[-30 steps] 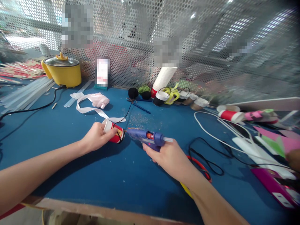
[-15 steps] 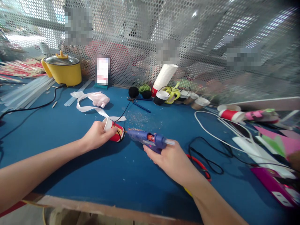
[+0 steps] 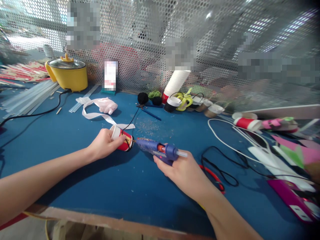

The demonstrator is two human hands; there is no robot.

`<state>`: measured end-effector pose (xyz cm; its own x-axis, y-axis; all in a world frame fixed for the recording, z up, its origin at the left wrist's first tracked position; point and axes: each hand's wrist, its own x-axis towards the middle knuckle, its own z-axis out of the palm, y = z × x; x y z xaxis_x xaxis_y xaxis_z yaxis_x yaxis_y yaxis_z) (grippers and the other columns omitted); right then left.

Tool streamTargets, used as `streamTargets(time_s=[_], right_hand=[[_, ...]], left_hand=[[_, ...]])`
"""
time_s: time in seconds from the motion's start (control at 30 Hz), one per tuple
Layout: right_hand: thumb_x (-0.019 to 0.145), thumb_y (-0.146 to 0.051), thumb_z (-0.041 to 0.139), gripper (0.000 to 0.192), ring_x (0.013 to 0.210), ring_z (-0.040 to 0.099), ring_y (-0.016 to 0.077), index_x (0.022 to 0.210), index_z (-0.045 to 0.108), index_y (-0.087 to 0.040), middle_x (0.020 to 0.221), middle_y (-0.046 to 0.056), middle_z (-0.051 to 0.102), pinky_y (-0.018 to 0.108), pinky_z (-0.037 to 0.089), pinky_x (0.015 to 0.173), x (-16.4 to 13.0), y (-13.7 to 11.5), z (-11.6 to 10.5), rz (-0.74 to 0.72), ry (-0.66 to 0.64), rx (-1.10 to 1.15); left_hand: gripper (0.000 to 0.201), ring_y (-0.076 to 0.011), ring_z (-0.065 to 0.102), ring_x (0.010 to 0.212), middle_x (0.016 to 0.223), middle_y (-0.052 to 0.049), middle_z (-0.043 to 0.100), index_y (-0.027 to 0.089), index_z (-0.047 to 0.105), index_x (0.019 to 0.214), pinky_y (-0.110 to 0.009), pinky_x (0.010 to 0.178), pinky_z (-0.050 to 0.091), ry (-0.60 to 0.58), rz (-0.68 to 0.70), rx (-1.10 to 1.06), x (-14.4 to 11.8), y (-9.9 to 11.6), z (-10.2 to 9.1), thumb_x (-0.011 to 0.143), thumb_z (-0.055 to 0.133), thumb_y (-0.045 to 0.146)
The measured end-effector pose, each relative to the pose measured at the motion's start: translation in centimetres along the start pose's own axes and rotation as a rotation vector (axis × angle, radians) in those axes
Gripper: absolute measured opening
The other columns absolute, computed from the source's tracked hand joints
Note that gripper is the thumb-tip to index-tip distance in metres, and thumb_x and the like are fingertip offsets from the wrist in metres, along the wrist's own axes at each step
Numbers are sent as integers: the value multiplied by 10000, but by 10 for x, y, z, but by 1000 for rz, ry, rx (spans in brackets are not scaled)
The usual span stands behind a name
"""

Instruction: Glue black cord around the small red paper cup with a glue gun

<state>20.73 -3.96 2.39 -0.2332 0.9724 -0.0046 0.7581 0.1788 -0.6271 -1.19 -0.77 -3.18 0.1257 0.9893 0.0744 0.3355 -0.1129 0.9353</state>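
My left hand (image 3: 104,144) is closed around a red and white paper cup (image 3: 123,145), which lies tipped on its side with its mouth to the left. Black yarn (image 3: 135,115) runs from a black ball of yarn (image 3: 142,98) to the cup, and some is wound around its base end. In my right hand (image 3: 183,168) is a blue glue gun (image 3: 155,147), a clear glue stick (image 3: 182,153) jutting from its back. The gun's nozzle is at the cup's base edge; whether it touches, I cannot tell.
A yellow electric pot (image 3: 71,77) stands back left beside clear glue sticks (image 3: 32,96). White ribbon (image 3: 93,115) lies mid-left. Several cups, including a black and white one (image 3: 172,104), line the mesh wall. Cables (image 3: 222,166) and a purple box (image 3: 287,196) are at right.
Almost nothing differs. Both hands, the cup and the glue gun keep the same positions, with only a very slight shift of the whole view.
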Motion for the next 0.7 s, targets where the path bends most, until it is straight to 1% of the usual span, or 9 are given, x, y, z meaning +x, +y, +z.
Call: streamTargets(time_s=[0.1, 0.27, 0.5, 0.7], right_hand=[[735, -241, 519, 114, 448, 447, 109, 634, 532, -189, 498, -25, 528, 228, 391, 475, 0, 0, 0, -7, 17, -20], [739, -236, 510, 127, 436, 427, 104, 621, 514, -191, 479, -36, 491, 230, 384, 476, -1, 0, 0, -21, 15, -39], [737, -222, 506, 108, 460, 414, 102, 637, 521, -186, 525, -24, 525, 226, 376, 476, -2, -1, 0, -25, 4, -59], [737, -210, 496, 100, 485, 458, 113, 654, 543, -180, 561, -3, 565, 226, 382, 475, -5, -3, 0, -18, -13, -90]], left_hand=[[323, -83, 387, 419, 459, 21, 483, 131, 580, 557, -203, 387, 276, -21, -12, 33, 1, 1, 0, 736, 543, 398], [333, -83, 392, 427, 468, 20, 491, 125, 585, 572, -202, 393, 281, -23, -16, 39, 1, -1, 0, 739, 531, 408], [321, -82, 386, 414, 455, 22, 488, 130, 579, 555, -205, 384, 264, -16, -17, 16, 1, 0, 0, 727, 543, 398], [299, -83, 383, 408, 445, 20, 490, 135, 579, 550, -208, 374, 245, -11, -29, 5, 3, 0, -1, 716, 553, 382]])
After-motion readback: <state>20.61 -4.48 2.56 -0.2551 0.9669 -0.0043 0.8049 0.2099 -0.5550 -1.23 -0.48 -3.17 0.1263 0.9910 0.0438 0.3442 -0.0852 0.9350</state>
